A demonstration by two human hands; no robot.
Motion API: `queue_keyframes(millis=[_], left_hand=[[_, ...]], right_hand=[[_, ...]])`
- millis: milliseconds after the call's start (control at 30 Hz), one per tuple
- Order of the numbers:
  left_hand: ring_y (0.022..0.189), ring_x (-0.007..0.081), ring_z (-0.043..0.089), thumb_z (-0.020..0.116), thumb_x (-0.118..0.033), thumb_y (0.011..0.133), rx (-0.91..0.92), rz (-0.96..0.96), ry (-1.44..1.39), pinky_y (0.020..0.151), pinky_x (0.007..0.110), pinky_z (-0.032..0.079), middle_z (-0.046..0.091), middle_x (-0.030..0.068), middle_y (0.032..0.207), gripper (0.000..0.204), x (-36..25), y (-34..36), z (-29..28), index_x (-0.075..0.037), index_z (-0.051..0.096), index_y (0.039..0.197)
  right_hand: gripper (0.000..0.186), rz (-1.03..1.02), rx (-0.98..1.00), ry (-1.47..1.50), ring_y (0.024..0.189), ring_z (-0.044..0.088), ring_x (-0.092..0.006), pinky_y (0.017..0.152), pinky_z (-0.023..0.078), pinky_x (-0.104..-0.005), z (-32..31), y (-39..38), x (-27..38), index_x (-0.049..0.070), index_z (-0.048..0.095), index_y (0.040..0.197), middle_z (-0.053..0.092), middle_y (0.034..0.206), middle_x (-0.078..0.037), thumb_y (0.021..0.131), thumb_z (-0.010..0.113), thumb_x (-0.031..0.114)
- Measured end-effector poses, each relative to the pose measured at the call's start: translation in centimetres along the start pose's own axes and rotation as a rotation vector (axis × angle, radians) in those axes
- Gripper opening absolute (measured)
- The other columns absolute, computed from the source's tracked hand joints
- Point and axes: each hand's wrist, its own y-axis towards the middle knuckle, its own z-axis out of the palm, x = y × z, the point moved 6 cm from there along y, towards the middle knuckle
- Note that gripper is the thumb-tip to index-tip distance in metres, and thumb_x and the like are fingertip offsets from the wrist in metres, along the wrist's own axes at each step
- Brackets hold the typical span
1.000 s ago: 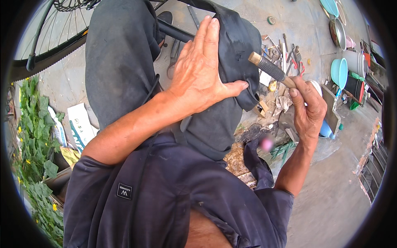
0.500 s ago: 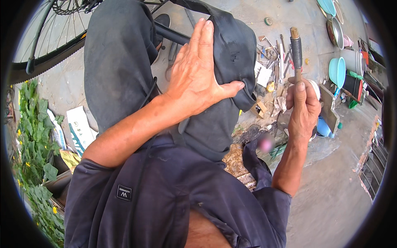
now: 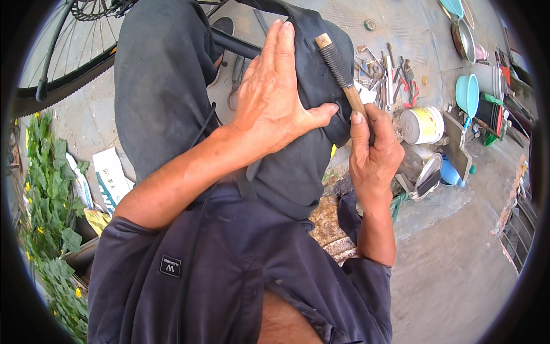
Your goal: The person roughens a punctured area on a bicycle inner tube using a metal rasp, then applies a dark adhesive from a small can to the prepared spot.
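A black rubber inner tube [image 3: 306, 40] is draped over my right knee, its lower end curling under near my thumb. My left hand [image 3: 269, 103] lies flat along it, fingers stretched out and thumb spread to the side, pressing without gripping. My right hand [image 3: 375, 149] is closed round a wooden stick [image 3: 355, 100] with a dark ridged coil around its upper part. The coiled part rests over the tube or just above it; I cannot tell whether they touch.
A bicycle wheel [image 3: 63, 74] stands at the upper left. Scattered hand tools [image 3: 395, 74] lie beyond my right hand, near a white bucket [image 3: 423, 124]. Basins [image 3: 467, 94] line the right side. Leafy plants [image 3: 48, 189] grow on the left.
My right hand has swung left with the wooden stick, bringing its coiled part from out on the right to the tube on my knee. My left hand stays in place.
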Motion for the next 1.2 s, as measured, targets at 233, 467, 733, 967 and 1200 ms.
queue_keyframes(millis=[233,467,733,967,1200], left_hand=[[0.138,0.0492,0.042,0.089,-0.045,0.069,-0.039,0.032,0.037,0.116,0.049,0.037,0.023,0.0313,0.162,0.127,0.1,0.0,0.1,0.007,0.015,0.158],[0.146,0.0466,0.034,0.089,-0.044,0.069,0.004,0.005,0.028,0.12,0.047,0.033,0.022,0.0312,0.162,0.129,-0.1,0.1,0.1,0.006,0.011,0.159],[0.137,0.048,0.044,0.088,-0.046,0.069,-0.038,0.043,0.051,0.116,0.049,0.037,0.024,0.0301,0.162,0.126,0.1,0.0,0.1,0.007,0.016,0.158],[0.141,0.0472,0.039,0.089,-0.044,0.069,0.013,0.014,0.048,0.117,0.048,0.036,0.023,0.0297,0.162,0.128,0.0,0.1,-0.3,0.007,0.013,0.159],[0.137,0.0487,0.043,0.088,-0.045,0.069,-0.019,0.055,0.032,0.115,0.049,0.039,0.023,0.0298,0.162,0.126,-0.1,0.1,-0.1,0.007,0.016,0.158]], right_hand=[[0.021,-0.024,-0.09,-0.1,0.068,0.053,-0.0078,0.061,0.046,-0.0246,-2.0,-2.2,-3.1,-0.001,0.069,0.115,0.064,0.076,-0.003,0.101,0.068,0.015],[0.026,-0.255,0.013,-0.123,0.075,0.065,-0.0143,0.068,0.052,-0.0282,-1.2,1.8,-0.1,-0.004,0.07,0.116,0.073,0.088,-0.011,0.096,0.075,0.012],[0.024,-0.221,-0.1,-0.004,0.06,0.058,-0.0217,0.058,0.047,-0.0331,-3.4,3.2,-1.8,-0.001,0.071,0.111,0.063,0.074,-0.011,0.088,0.078,0.004],[0.025,-0.159,0.071,-0.096,0.076,0.064,-0.0139,0.071,0.052,-0.028,-2.4,3.8,-2.6,-0.003,0.072,0.116,0.071,0.087,-0.01,0.093,0.076,0.007],[0.024,-0.203,0.024,-0.036,0.078,0.067,-0.0172,0.075,0.054,-0.0291,-2.3,3.8,-0.7,-0.004,0.071,0.114,0.073,0.09,-0.012,0.092,0.076,0.005]])
